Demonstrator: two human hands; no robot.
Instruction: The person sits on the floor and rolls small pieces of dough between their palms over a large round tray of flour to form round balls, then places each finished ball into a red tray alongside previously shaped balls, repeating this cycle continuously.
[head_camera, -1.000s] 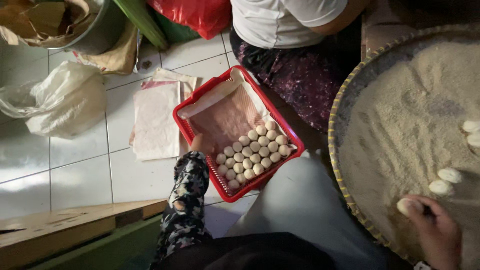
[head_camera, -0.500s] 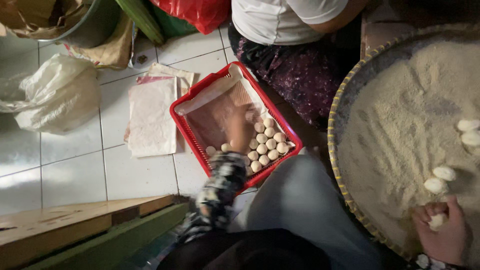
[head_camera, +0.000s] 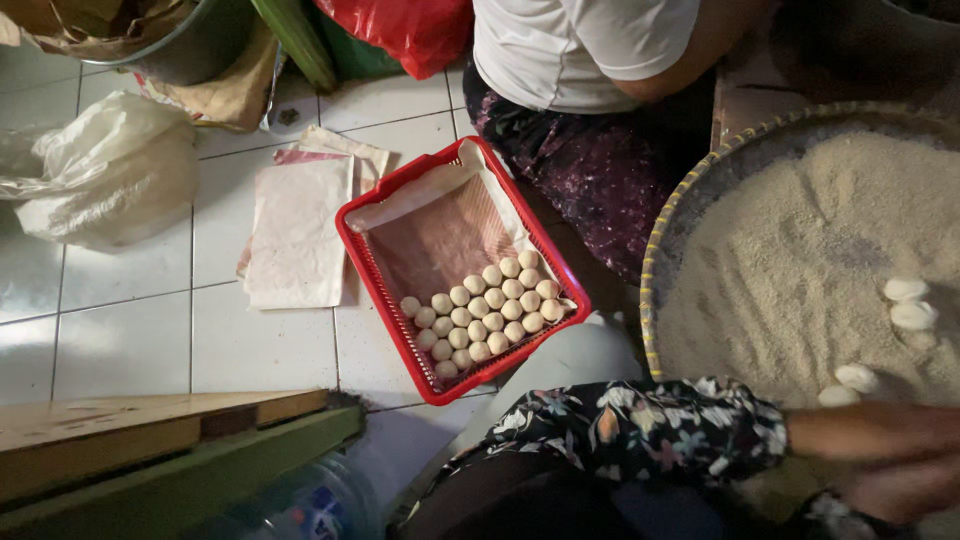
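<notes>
Over the crumb-filled woven tray (head_camera: 700, 210), both hands are meeting: the left hand (head_camera: 870, 432), reaching across, is blurring against the right hand (head_camera: 890, 490), so I cannot tell their grip. Coated balls (head_camera: 858, 378) are lying just beyond them, well apart from the red basket (head_camera: 380, 262) holding neat rows of finished balls (head_camera: 485, 312).

White tiled floor (head_camera: 130, 340) is carrying everything: a red basket (head_camera: 372, 262) is sitting left of the hands, sheets of paper (head_camera: 297, 230) are lying beyond it, and a crumpled plastic bag (head_camera: 105, 175) is resting farthest away.
</notes>
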